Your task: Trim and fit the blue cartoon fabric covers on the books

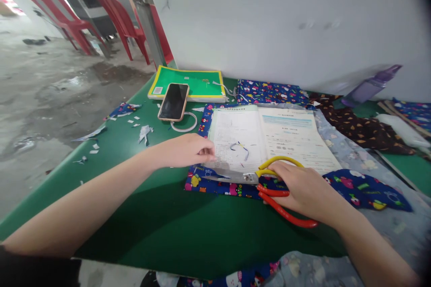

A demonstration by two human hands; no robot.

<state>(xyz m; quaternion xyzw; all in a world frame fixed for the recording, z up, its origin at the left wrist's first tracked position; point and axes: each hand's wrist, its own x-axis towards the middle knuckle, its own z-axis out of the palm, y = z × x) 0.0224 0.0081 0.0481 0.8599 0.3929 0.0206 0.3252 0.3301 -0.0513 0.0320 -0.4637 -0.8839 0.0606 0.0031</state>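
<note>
My right hand is wrapped around the scissors, which have one yellow and one red handle. Their blades look closed and point left along the lower edge of an open book. My left hand hovers at the book's lower left side with its fingers curled together; whatever they hold, if anything, is hidden. Under the book lies dark blue patterned cloth, its border showing at the left and below. Small thread-like scraps rest on the left page.
A phone leans on a green book, beside a white ring. Cloth and paper scraps dot the green table at left. A purple bottle stands by the wall. Brown cloth lies right; red chairs stand behind.
</note>
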